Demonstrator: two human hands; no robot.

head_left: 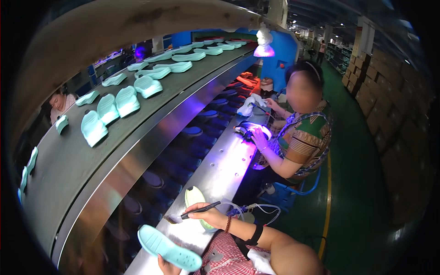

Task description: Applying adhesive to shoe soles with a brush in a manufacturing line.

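My left hand [168, 266], near the lower edge, is closed on a pale turquoise shoe sole [168, 250], tilted over the metal ledge. Its fingers are mostly hidden behind the sole. In my right hand [206, 217] is a brush [200, 210] with a black handle and a thin clear tube at its back end. The brush's bristles point left, a little above the sole and apart from it. A pale yellow-green sole [195, 198] lies on the ledge, partly behind my right hand.
Beyond the metal ledge [215, 172], a lower conveyor carries dark soles [192, 131]. An upper belt [59, 169] holds several turquoise soles [128, 101]. On the right, a co-worker [305, 133] handles a shoe [252, 129] under purple light. Stacked cartons [389, 96] line the aisle.
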